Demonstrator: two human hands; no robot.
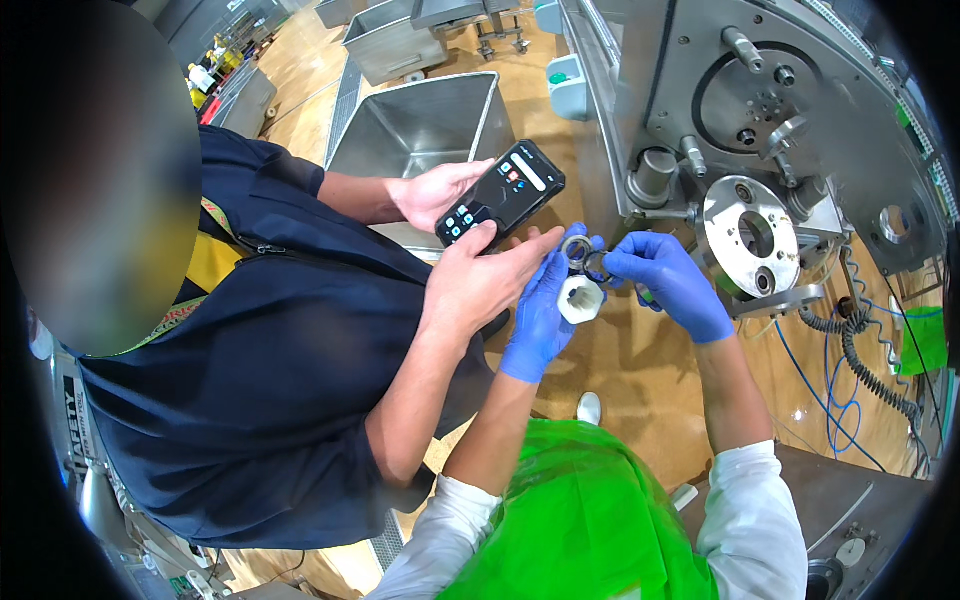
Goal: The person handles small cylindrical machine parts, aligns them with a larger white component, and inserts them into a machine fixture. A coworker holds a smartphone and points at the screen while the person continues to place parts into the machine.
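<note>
My left hand [541, 318], in a blue glove, is closed around a white hexagonal plastic nut [586, 312] with a hole in its middle. A pale ring [573, 247] sits at the fingertips of that same hand. My right hand [672, 283], gloved in blue too, pinches a thin dark ring [597, 267] just beside the pale one. The two hands nearly meet, and whether the rings touch I cannot tell. Close to my left fingers, a co-worker's bare hand [470, 283] reaches in. The co-worker's other hand [440, 195] holds a black smartphone [503, 195] with its screen lit.
On the right stands a steel machine with a round flange plate [750, 237], pegs and a coiled black cable [858, 365]. A steel tub [420, 125] is beyond the co-worker in the dark jacket [300, 400] at my left. Blue hoses [835, 405] hang at the lower right.
</note>
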